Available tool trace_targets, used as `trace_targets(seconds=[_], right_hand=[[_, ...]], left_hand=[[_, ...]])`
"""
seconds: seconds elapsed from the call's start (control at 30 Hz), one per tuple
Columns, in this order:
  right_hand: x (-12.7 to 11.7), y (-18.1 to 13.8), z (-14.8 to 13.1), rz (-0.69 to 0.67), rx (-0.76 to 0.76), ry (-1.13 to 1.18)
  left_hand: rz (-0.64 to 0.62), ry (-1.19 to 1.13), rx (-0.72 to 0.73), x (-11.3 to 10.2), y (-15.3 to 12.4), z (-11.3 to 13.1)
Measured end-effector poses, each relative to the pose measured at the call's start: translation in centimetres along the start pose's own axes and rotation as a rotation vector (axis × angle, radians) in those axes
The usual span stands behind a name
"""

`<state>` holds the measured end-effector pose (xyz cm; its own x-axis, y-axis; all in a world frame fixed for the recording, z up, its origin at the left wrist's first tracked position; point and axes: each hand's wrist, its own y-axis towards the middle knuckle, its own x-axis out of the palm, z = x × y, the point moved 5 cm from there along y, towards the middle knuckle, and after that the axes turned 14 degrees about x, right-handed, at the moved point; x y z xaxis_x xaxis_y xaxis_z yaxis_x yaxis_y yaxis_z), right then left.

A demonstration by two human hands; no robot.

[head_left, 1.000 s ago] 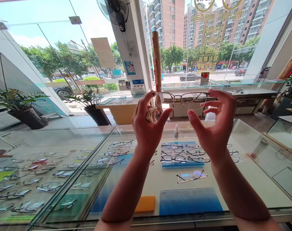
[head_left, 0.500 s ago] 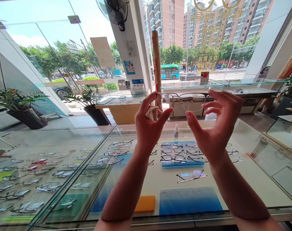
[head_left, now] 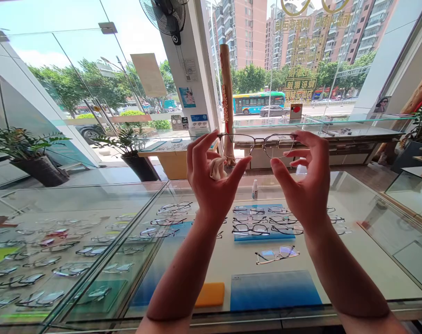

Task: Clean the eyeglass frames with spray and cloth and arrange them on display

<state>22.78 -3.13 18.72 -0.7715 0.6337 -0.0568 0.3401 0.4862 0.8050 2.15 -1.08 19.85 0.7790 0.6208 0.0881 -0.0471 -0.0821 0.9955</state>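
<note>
- You have the thin, dark-rimmed eyeglasses with clear lenses up in the air, level and front-on, well above the glass-topped table with a pale inside; so the picking up is done.
- Your left hand has them at the left end of the frame: index finger at the corner, thumb spread wide below the left lens. Whether that thumb touches the rim, I cannot tell.
- Your right hand matches it at the other end – index finger at the upper corner, thumb apart and under the right lens, the lower fingers loosely curled near that lens.
- You also have a crumpled off-white cloth tucked in the left hand's lower fingers, apart from both lenses; no wiping is going on.
- Both lenses look clear, though any smudge would be too small to see, so I can't call them clean.
- What remains open: the eyeglasses are not set down, and the cloth is not put away.
- Below your hands stand or lie a small white bottle, rows of dark-framed glasses, a single separate pair of glasses, an orange rounded block and a blue shaded panel – none of them touched by you.
</note>
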Motion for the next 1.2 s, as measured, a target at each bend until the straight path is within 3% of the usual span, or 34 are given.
trace_targets(seconds=[1.2], right_hand=[[-0.65,0.47,0.05,0.033,-0.02,0.106]], left_hand=[[0.031,-0.168,-0.046,0.07,-0.04,-0.16]])
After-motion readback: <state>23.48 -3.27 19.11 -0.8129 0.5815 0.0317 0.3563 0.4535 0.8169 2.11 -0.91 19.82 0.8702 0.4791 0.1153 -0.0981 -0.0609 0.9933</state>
